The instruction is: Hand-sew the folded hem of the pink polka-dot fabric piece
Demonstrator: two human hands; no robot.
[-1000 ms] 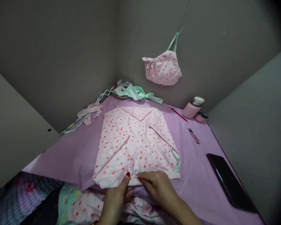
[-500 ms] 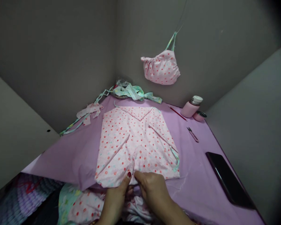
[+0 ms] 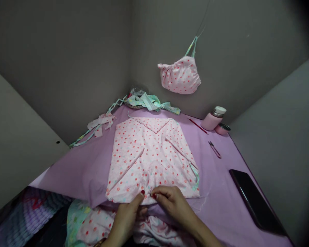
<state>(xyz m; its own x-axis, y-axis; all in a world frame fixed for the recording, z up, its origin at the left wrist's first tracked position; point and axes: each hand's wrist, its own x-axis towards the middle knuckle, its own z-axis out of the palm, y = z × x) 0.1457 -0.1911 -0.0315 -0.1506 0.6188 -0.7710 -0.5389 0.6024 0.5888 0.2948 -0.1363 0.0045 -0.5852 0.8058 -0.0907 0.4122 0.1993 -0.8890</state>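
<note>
A pale pink garment with small red flowers lies spread flat before me. At its near edge my left hand grips the cloth, thumb on top and fingers underneath. Close beside it, my right hand is closed in a pinch just over the cloth, holding a thin needle-like thing too small to make out fully. Fine loose thread trails on the purple cloth to the right. More flowered fabric is bunched below my hands, partly hidden by my forearms.
A purple cloth covers the table. Along the right lie a phone, thread snips, a red pencil-like stick, a pink bottle and its cup. Green strips lie at the back; a flowered pouch hangs on the wall.
My right hand has drawn back slightly from the left thumb, its pinched fingertips now showing above the cloth. The left hand keeps its grip. The whole view has shifted a little.
</note>
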